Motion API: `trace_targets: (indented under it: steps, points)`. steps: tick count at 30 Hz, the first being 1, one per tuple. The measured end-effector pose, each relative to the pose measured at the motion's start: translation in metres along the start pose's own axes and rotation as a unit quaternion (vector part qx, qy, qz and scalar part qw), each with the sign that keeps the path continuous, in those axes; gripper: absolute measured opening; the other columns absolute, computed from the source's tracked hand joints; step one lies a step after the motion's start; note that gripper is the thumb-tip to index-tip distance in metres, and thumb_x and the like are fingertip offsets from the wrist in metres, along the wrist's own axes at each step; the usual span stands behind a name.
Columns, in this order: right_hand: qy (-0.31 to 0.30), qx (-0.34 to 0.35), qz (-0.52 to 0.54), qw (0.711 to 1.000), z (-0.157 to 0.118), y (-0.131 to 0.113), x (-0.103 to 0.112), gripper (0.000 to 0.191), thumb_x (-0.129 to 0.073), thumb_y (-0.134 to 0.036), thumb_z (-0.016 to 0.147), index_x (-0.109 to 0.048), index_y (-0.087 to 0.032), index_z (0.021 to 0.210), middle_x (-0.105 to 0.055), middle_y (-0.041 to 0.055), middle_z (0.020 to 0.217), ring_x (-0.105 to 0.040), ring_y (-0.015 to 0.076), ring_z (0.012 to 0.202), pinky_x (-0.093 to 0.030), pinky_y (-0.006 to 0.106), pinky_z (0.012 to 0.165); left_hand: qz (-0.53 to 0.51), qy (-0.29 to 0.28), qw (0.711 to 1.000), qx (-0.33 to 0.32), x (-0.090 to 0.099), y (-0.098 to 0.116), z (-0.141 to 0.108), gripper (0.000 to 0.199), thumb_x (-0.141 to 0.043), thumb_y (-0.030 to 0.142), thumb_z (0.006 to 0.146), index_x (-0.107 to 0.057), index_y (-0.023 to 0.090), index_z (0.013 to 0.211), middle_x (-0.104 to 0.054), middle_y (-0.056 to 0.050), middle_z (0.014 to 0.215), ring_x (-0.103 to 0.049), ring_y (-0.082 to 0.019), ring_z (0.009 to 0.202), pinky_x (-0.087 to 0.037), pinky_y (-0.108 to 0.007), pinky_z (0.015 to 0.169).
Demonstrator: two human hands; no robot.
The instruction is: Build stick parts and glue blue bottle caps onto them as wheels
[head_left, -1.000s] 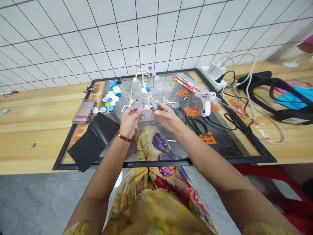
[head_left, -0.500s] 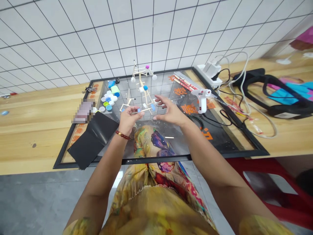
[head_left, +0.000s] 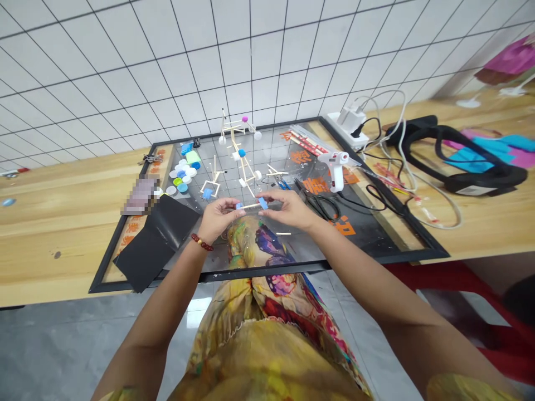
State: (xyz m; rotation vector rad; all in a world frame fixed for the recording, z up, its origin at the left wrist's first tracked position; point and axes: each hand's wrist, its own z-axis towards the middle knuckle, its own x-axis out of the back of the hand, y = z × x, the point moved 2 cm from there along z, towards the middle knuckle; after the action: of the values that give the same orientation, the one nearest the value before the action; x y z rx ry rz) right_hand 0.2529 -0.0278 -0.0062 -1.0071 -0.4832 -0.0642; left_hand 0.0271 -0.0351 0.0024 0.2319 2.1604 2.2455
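Observation:
A thin pale stick (head_left: 251,206) with a blue disc at each end is held level between my two hands. My left hand (head_left: 218,218) pinches it at the left disc (head_left: 239,206), which the fingers partly cover. The thumb and fingers of my right hand (head_left: 289,209) close around the right disc (head_left: 263,204). Just beyond my left hand stands a small stick frame (head_left: 215,185) with a blue piece (head_left: 207,194) low on it. Behind my hands rises a taller stick model (head_left: 233,139) with white, blue and pink round parts.
Coloured bottle caps (head_left: 182,174) lie at the left, near a black sheet (head_left: 154,245). To the right are a white glue gun (head_left: 335,167), dark-handled pliers or scissors (head_left: 320,203) and loose sticks (head_left: 276,171). Cables trail from a power strip (head_left: 349,133) beside a black strapped headset (head_left: 451,161).
My right hand has gone from open beside the stick to gripping its right disc. Both hands have come lower and nearer to me, away from the tall model.

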Motion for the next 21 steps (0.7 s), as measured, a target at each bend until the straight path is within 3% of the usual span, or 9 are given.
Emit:
trace_targets:
  steps: [6,16,21]
  points:
    - [0.074,-0.025,-0.01,0.997,0.0,-0.004,0.0,0.043,-0.084,-0.049,0.067,-0.077,-0.02,0.098,-0.07,0.0023,0.079,-0.062,0.0187,0.074,-0.052,0.034,0.075,0.009,0.004,1.0,-0.015,-0.002,0.001,-0.003,0.039,-0.092,0.035,0.055,-0.075,0.017,0.086,-0.073,-0.003,0.079,-0.064,-0.014,0.072,-0.054,-0.027,0.069]
    - [-0.034,-0.033,-0.06,0.997,-0.005,0.011,0.005,0.054,-0.088,-0.035,0.064,-0.075,-0.02,0.114,-0.077,0.0076,0.101,-0.068,0.0225,0.088,-0.054,0.037,0.084,0.217,0.038,0.971,-0.09,0.002,-0.001,-0.002,0.029,-0.087,0.033,0.062,-0.079,0.022,0.088,-0.076,-0.006,0.095,-0.067,-0.025,0.096,-0.051,-0.04,0.094]
    - [-0.044,-0.009,-0.097,0.994,-0.004,0.015,0.005,0.032,-0.08,-0.033,0.072,-0.078,-0.019,0.101,-0.077,0.0088,0.099,-0.069,0.0249,0.092,-0.053,0.041,0.088,0.268,0.006,0.957,-0.115,0.003,-0.007,0.0,0.036,-0.088,0.033,0.06,-0.078,0.023,0.094,-0.076,-0.007,0.101,-0.067,-0.028,0.103,-0.049,-0.044,0.1]
